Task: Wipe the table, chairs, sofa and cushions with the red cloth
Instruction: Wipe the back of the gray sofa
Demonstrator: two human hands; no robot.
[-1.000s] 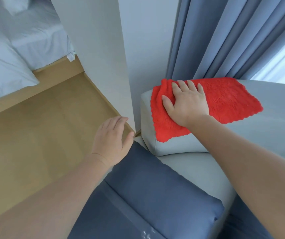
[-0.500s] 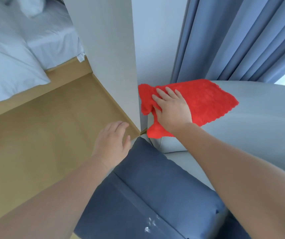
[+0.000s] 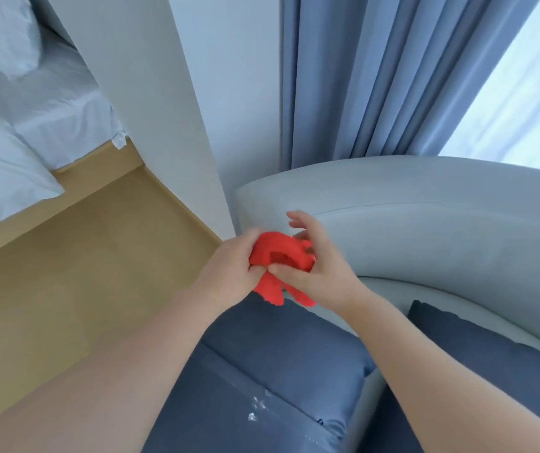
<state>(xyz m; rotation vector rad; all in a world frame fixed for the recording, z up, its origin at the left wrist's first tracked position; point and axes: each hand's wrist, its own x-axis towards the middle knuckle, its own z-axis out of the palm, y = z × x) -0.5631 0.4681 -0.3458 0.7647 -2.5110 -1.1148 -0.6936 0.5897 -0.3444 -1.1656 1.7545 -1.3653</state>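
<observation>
The red cloth (image 3: 278, 266) is bunched up between both hands, in the air in front of the left end of the light grey sofa backrest (image 3: 425, 223). My left hand (image 3: 232, 273) grips its left side. My right hand (image 3: 317, 266) holds its right side with thumb and lower fingers, the upper fingers spread. Two tails of cloth hang down below the hands. A dark blue cushion (image 3: 262, 371) lies on the sofa seat under my arms, and a second blue cushion (image 3: 478, 348) leans at the right.
A white wall corner (image 3: 177, 109) stands just left of the sofa. Blue curtains (image 3: 376, 76) hang behind the backrest. Wooden floor (image 3: 66, 273) and a bed with white linen (image 3: 17, 125) lie to the left.
The cloth has come off the top of the backrest, where my right hand was pressing it flat. My left hand rose from the cushion and both hands now bunch the cloth.
</observation>
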